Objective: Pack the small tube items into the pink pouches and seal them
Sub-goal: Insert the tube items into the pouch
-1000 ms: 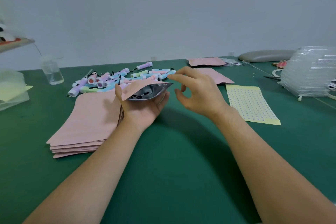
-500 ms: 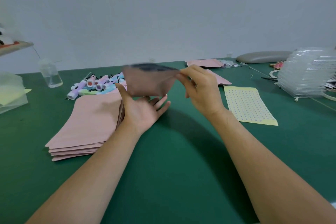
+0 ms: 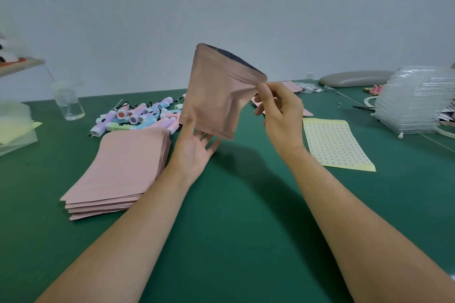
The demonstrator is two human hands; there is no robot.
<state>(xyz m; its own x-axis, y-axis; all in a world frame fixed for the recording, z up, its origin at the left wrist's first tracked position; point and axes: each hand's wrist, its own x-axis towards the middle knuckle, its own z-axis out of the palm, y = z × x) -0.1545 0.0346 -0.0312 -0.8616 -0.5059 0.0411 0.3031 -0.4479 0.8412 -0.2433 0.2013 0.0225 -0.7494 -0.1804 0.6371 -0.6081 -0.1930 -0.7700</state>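
The pink pouch point(image 3: 216, 96) is held above the bench point(image 3: 234, 204), mouth open upward. The right hand point(image 3: 278, 110) pinches its top corner by the zip strip. The left hand point(image 3: 194, 147), fingers straight, props its bottom edge. It looks light, thin and floppy, so it is best gripped at the stiffer seams.
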